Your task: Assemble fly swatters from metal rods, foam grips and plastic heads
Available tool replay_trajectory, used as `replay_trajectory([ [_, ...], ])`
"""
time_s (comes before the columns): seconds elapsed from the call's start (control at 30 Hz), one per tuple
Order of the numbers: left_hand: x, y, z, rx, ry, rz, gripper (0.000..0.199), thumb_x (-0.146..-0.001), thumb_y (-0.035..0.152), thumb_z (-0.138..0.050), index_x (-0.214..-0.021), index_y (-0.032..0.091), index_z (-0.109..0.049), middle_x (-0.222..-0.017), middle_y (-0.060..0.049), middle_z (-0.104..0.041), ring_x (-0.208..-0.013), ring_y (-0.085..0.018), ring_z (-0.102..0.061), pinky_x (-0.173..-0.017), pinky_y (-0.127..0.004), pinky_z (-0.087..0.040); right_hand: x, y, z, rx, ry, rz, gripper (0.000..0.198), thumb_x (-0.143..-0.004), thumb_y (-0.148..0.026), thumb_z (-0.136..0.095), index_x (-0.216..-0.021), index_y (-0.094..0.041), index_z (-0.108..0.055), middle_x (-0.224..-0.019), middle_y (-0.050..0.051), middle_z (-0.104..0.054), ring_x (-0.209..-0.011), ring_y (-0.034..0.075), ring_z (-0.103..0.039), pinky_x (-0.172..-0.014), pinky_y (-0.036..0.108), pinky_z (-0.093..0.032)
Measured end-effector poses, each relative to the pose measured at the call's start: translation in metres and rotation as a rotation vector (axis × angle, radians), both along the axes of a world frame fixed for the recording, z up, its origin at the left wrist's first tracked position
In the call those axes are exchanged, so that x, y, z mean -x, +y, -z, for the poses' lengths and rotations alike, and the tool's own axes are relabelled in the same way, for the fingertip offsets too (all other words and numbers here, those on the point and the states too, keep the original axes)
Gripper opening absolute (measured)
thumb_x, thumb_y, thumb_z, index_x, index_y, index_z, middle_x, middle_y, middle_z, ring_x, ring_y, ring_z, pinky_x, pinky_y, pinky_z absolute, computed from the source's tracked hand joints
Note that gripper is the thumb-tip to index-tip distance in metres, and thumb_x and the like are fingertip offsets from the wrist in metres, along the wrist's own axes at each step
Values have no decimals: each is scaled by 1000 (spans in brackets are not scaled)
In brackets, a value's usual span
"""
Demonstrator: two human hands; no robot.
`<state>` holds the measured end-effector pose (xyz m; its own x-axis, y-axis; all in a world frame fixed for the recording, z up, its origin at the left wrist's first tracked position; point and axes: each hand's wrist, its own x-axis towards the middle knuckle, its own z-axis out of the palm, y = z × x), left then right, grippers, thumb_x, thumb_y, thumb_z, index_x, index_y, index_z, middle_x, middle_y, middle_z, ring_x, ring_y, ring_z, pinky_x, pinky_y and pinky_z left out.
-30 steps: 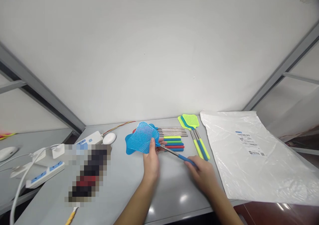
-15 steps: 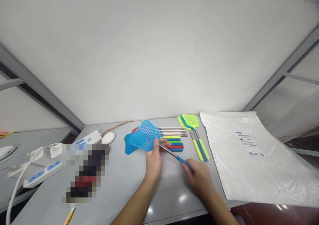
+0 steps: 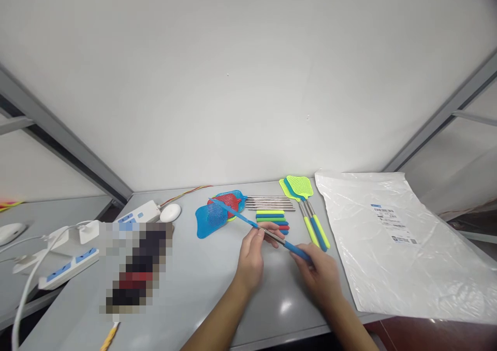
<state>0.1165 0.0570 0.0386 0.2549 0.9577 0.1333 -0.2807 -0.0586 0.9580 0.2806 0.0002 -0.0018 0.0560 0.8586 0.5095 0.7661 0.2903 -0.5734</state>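
Note:
A blue fly swatter (image 3: 237,215) with a metal rod and blue grip is held between my two hands, its mesh head turned edge-on. My left hand (image 3: 254,252) pinches it where the head meets the rod. Around the blue grip, my right hand (image 3: 316,271) is closed. Beyond my left hand lie loose swatter heads in blue and red (image 3: 212,220), overlapping one another. Several metal rods (image 3: 269,203) lie side by side right of them. Coloured handle grips (image 3: 271,216) in yellow, blue, green and red sit below the rods, partly hidden by my left fingers.
Three assembled swatters (image 3: 312,224) lie right of the grips. A white plastic package (image 3: 388,258) with a label covers the table's right side. On the left are power strips (image 3: 72,268) with cables, a white round device (image 3: 170,213) and a pixelated object (image 3: 135,268).
The blue swatter has turned from face-up to edge-on and moved slightly right and down with both hands. The red and blue heads behind it are now more visible.

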Motion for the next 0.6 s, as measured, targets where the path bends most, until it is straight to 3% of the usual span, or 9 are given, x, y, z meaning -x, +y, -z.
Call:
replay_trajectory([
  [0.33,0,1,7,-46,61,1,31,-95,35,-37,-91,17,-62,-97,-10,-68,-76,-19,-60,-78,-34,-46,-2,0,2,-31,-72,29,22,-94,-32,-47,-86,-20,-65,-67,1,-62,-58,13,-58,-53,23,-40],
  [0.47,1,2,11,-77,97,10,30,-96,34,-37,-95,16,-61,-98,-11,-69,-80,-20,-63,-80,-35,-47,-4,0,3,-20,-155,2,24,-96,-28,-44,-93,-21,-67,-62,0,-55,-55,12,-54,-52,22,-38],
  [0.6,3,3,12,-38,92,73,29,-97,33,-37,-97,16,-60,-96,-11,-70,-81,-20,-65,-80,-35,-48,-6,0,8,-99,-167,-5,24,-95,-24,-47,-106,-20,-67,-62,0,-54,-56,12,-53,-54,23,-38],
])
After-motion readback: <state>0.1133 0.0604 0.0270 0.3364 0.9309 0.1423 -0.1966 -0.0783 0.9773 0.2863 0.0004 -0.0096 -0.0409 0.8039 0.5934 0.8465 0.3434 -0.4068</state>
